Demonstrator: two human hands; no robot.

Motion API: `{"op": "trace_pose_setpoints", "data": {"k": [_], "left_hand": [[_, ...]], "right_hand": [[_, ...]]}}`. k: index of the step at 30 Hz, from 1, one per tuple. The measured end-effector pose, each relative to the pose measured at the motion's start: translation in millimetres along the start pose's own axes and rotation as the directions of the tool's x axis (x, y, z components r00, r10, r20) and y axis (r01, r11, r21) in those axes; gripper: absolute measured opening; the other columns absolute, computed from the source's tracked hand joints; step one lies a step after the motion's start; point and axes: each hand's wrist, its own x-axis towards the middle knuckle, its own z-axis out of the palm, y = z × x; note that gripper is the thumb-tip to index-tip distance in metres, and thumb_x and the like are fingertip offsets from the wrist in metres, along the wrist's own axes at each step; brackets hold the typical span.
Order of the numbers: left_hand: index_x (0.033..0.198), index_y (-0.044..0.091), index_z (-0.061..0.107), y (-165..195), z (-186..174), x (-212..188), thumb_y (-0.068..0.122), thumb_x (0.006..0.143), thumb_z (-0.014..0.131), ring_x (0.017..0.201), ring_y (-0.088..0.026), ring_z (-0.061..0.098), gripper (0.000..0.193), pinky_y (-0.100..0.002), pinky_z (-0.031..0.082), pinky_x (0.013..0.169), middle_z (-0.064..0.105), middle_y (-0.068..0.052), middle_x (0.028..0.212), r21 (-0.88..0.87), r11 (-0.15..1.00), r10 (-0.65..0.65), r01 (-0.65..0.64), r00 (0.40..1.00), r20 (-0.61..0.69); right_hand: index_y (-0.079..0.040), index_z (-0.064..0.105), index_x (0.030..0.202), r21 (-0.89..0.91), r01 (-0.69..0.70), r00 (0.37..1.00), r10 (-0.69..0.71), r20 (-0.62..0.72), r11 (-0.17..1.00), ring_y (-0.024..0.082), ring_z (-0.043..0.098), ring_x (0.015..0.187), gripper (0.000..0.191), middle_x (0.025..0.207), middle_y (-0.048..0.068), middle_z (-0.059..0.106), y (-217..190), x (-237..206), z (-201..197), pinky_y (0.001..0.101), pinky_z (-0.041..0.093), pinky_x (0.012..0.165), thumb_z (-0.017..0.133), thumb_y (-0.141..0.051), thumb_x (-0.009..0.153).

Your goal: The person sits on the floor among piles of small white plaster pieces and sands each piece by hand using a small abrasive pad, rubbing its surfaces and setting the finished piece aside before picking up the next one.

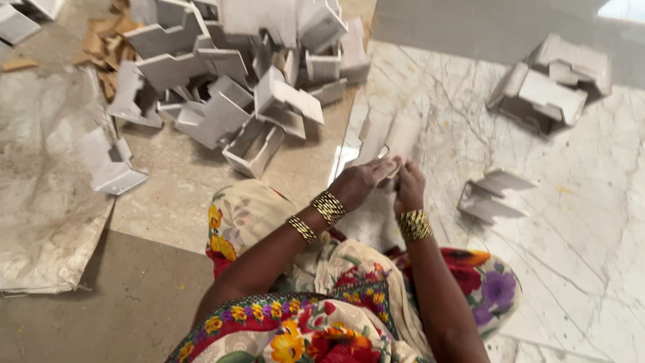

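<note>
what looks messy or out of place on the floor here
The big heap of white folded pieces at upper left lies tumbled at all angles, with brown scraps behind it. Smaller groups sit at upper right and beside the right hand. Both hands hold one white piece. Nothing looks spilled.

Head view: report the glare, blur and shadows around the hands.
Head view: window glare upper right on the marble floor; the white piece in both hands is motion-blurred, left hand and right hand softened; the pile of white pieces casts soft shadows, edges slightly bent.
</note>
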Motion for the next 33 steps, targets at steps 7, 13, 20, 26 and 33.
{"op": "trace_pose_setpoints", "data": {"k": [7, 13, 20, 26, 33], "left_hand": [[0.145, 0.006, 0.055, -23.8, -44.4, 13.3, 0.000, 0.099, 0.051, 0.100, -0.031, 0.075, 0.047, -0.037, 0.063, 0.085, 0.062, -0.017, 0.140, -0.188, 0.978, -0.142, 0.090, 0.947, -0.287], [0.139, 0.010, 0.058, -12.4, -26.1, 8.1, -0.003, 0.095, 0.043, 0.104, -0.032, 0.075, 0.048, -0.038, 0.062, 0.089, 0.067, -0.020, 0.131, -0.098, 0.983, -0.172, 0.153, 0.956, -0.237], [0.138, 0.009, 0.062, -22.2, -27.5, -4.4, 0.007, 0.104, 0.047, 0.089, -0.024, 0.078, 0.037, -0.035, 0.062, 0.076, 0.078, -0.015, 0.099, -0.444, 0.858, -0.378, 0.258, 0.902, -0.207], [0.113, 0.002, 0.069, -40.8, -27.5, -1.9, 0.015, 0.100, 0.064, 0.077, -0.015, 0.074, 0.019, -0.028, 0.058, 0.069, 0.078, -0.011, 0.090, -0.628, 0.650, -0.696, 0.428, 0.666, -0.267], [0.103, -0.003, 0.075, -48.5, 5.5, -33.9, 0.017, 0.096, 0.071, 0.080, -0.014, 0.071, 0.021, -0.027, 0.057, 0.073, 0.079, -0.009, 0.094, -0.877, 0.140, -0.731, 0.460, 0.645, 0.222]], "right_hand": [[-0.006, 0.062, 0.101, 0.017, -0.008, 0.998, 0.006, 0.066, 1.000, 0.003, 0.050, 0.069, 0.011, 0.082, -0.005, 0.060, -3.4, 4.4, -10.4, 0.0219, 0.046, 0.063, 0.067, -0.016, 0.101], [-0.004, 0.062, 0.108, 0.562, -0.101, 0.956, -0.077, 0.284, 0.821, 0.010, 0.062, 0.087, 0.017, 0.093, 0.001, 0.066, 8.5, 5.9, -6.1, 0.0258, 0.054, 0.084, 0.059, -0.021, 0.109], [-0.007, 0.059, 0.095, 0.158, -0.097, 0.985, 0.072, 0.154, 0.983, 0.008, 0.054, 0.077, 0.013, 0.084, -0.002, 0.060, -2.4, -6.5, -8.2, 0.0246, 0.048, 0.073, 0.066, -0.015, 0.103], [-0.010, 0.056, 0.085, 0.202, -0.080, 0.996, 0.088, -0.034, 0.976, 0.006, 0.046, 0.067, 0.021, 0.076, -0.005, 0.054, 1.5, 2.3, 7.5, 0.0236, 0.042, 0.063, 0.071, -0.011, 0.098], [-0.011, 0.052, 0.082, 0.153, -0.065, 0.986, 0.087, -0.139, 0.986, 0.006, 0.044, 0.064, 0.025, 0.074, -0.005, 0.054, 18.3, 9.3, 14.2, 0.0228, 0.039, 0.060, 0.073, -0.007, 0.094]]}}
